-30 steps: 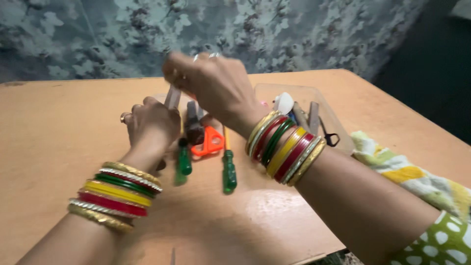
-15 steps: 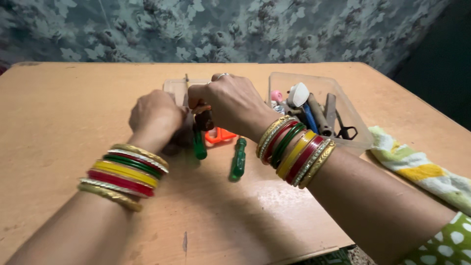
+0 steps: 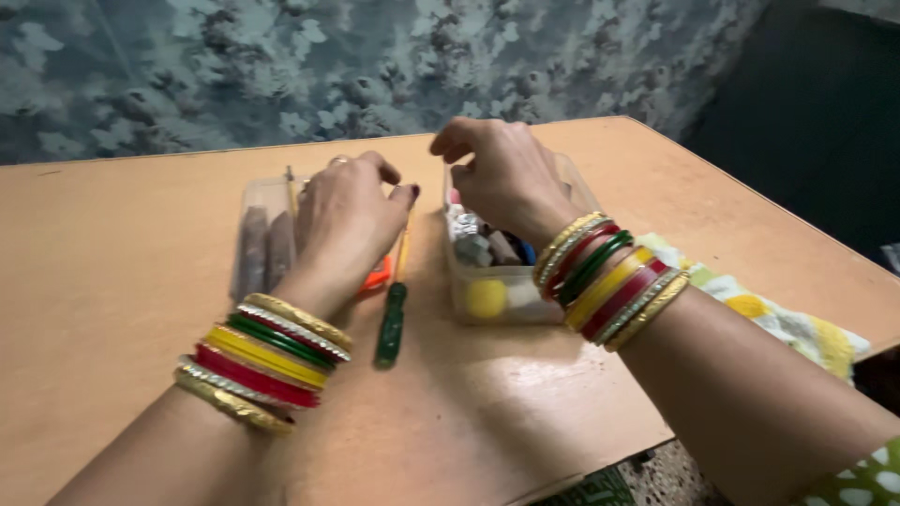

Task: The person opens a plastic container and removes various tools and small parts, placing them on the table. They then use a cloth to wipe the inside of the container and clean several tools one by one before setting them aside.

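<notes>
Sorting small tools looks to be the step in hand. The left hand (image 3: 352, 220) rests curled on the lid (image 3: 267, 239) near the tabletop's (image 3: 122, 281) far edge; whether its grip holds anything, I cannot tell. The right hand (image 3: 506, 173) hovers loosely curled, empty, over the clear box (image 3: 506, 295). A green screwdriver (image 3: 391, 323) lies between them. No labels show.

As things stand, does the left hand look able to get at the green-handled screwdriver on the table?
Probably yes. The green-handled screwdriver lies bare on the table, just right of the left hand, with nothing on top of it; the right hand is off over the clear box.
</notes>
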